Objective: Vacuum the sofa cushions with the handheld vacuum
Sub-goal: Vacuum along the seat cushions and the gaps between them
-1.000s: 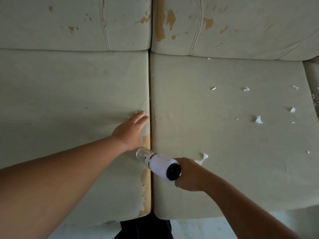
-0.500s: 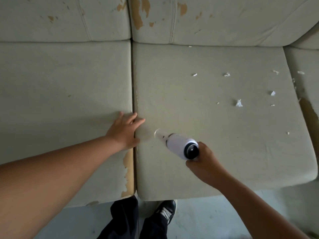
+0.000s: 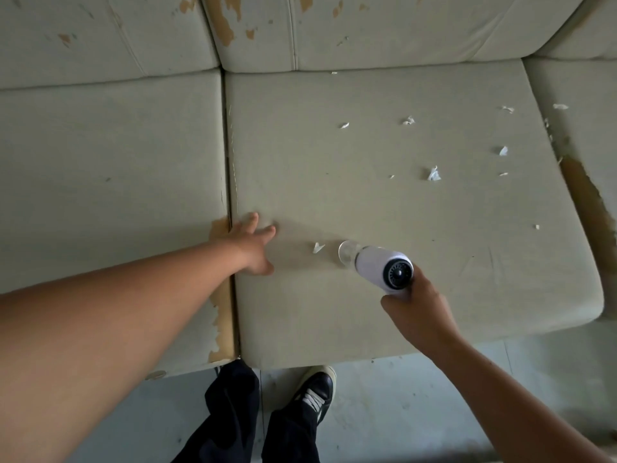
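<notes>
My right hand (image 3: 419, 317) grips the white handheld vacuum (image 3: 380, 267) by its handle. Its clear nozzle (image 3: 347, 252) points left on the middle seat cushion (image 3: 384, 202), a short way from a white paper scrap (image 3: 317, 247). My left hand (image 3: 252, 245) lies flat with fingers spread on that cushion's left edge, beside the seam to the left seat cushion (image 3: 110, 168). Several more white scraps (image 3: 433, 174) are scattered over the right part of the middle cushion.
Back cushions (image 3: 367, 31) with peeled brown patches run along the top. A third seat cushion (image 3: 581, 105) sits at the right, torn along its edge. My legs and a dark shoe (image 3: 314, 396) stand on the grey floor below the sofa's front edge.
The vacuum has moved right, from the seam between cushions onto the middle cushion. My left hand shifted from the left cushion's edge across the seam onto the middle cushion.
</notes>
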